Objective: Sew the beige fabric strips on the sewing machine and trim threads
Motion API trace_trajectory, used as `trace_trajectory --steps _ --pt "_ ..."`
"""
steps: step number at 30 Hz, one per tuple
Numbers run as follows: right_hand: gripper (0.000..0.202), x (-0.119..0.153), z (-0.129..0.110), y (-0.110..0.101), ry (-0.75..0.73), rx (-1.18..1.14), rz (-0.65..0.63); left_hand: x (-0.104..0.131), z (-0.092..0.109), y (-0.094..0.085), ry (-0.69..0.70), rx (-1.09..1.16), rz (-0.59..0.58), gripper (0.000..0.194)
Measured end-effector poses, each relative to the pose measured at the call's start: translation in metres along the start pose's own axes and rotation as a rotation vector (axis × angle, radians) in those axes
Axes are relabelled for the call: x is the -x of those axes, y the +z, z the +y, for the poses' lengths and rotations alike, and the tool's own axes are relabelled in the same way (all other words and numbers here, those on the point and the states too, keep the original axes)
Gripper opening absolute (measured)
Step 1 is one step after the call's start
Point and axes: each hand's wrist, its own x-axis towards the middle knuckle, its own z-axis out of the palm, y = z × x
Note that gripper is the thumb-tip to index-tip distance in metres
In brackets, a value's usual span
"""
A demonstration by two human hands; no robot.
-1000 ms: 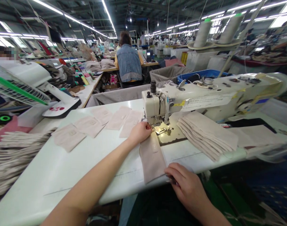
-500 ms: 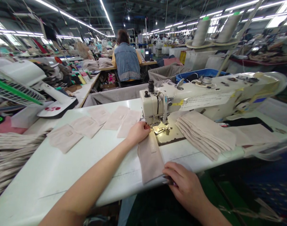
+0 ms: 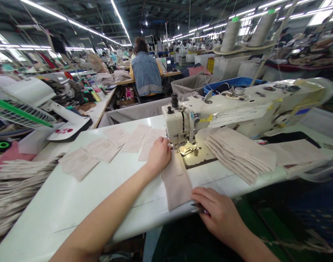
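A beige fabric piece with a small stitched patch lies on the table, its far end at the presser foot of a white sewing machine. My left hand is closed beside the needle area, over the far left edge of the fabric; what its fingertips grip is hidden. At the near right corner of the same piece rests my right hand, fingers curled round small thread snips whose dark blades point left. Its index finger touches the fabric edge.
Several patched beige pieces lie spread to the left. A stack of beige pieces sits right of the needle. A white fan, thread cones, a blue basket and a seated person are beyond.
My left hand has shifted slightly up and left at the needle, its knuckles now higher. The right hand still holds the snips at the fabric corner. The view has moved a little.
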Motion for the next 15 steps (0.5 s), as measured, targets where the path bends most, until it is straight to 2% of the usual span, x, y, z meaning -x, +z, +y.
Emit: trace_trajectory --steps 2,3,7,9,11,15 --pt "0.045 0.003 0.0 -0.001 -0.013 0.03 -0.007 0.022 0.007 -0.008 0.131 -0.126 0.079 0.02" --pt "0.045 0.004 0.0 -0.002 -0.021 0.046 -0.012 0.037 0.012 -0.013 0.218 -0.14 0.059 0.019" --pt "0.05 0.005 0.001 -0.003 -0.046 0.087 -0.028 0.101 0.029 -0.022 0.631 0.078 -0.238 0.013" --pt "0.055 0.003 0.002 -0.003 -0.048 0.097 -0.043 0.124 0.03 -0.021 0.695 0.091 -0.255 0.014" --pt "0.058 0.001 0.003 -0.003 -0.045 0.099 -0.061 0.135 0.027 -0.018 0.727 0.069 -0.206 0.026" --pt "0.059 -0.004 0.005 -0.002 -0.025 0.092 -0.082 0.132 0.018 -0.014 0.776 0.057 -0.15 0.031"
